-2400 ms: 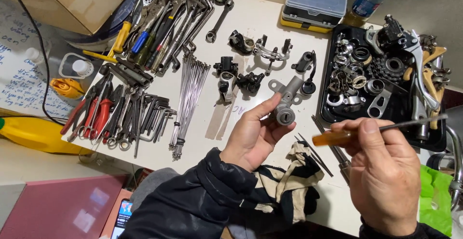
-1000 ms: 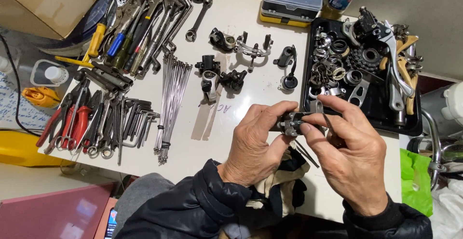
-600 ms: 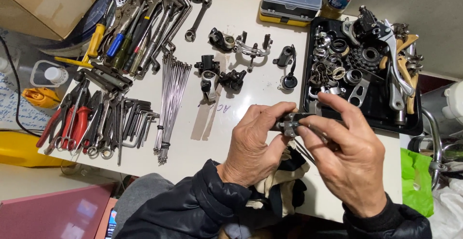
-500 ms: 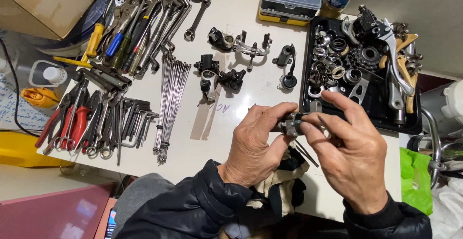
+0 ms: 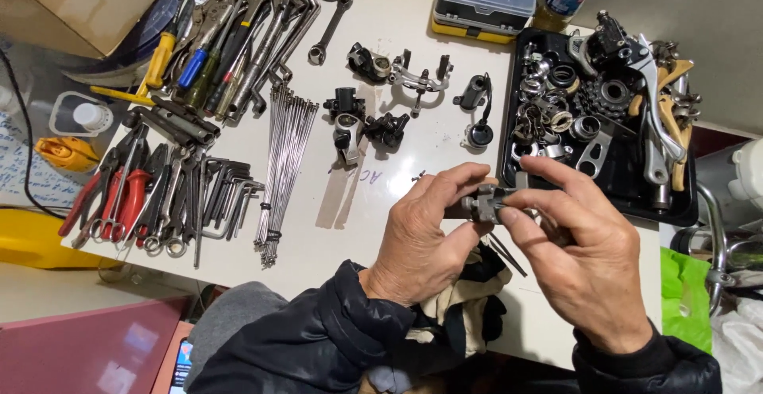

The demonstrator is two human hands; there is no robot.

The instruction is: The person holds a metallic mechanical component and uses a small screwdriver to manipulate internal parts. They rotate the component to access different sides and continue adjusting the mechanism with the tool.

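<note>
Seen from above, both hands met over the near edge of a white workbench (image 5: pixel 445 36). The left hand (image 5: pixel 421 239) and the right hand (image 5: pixel 584 259) were each closed on a small grey metal part (image 5: pixel 483 203), held in the air just above the bench, between the thumbs and fingertips (image 5: pixel 509 216). The left fingers curled round its left end; the right thumb and forefinger pinched its right end.

The part's long axis ran roughly left to right, parallel to the near edge, with its thinner end pointing right toward a black tray (image 5: pixel 509 136) of rings, cogs and levers at the right edge. Which face was up could not be told.

To handle such a piece well, a steady left-hand hold seemed best, with only the right fingertips working, kept low over the bench so that anything dropped would stay there.

A dark and cream rag (image 5: pixel 469 307) lay beneath the wrists. A bundle of spokes (image 5: pixel 282 164) lay toward the left, with hex keys (image 5: pixel 226 195) and red-handled pliers (image 5: pixel 119 195) beyond it at the left edge.
</note>
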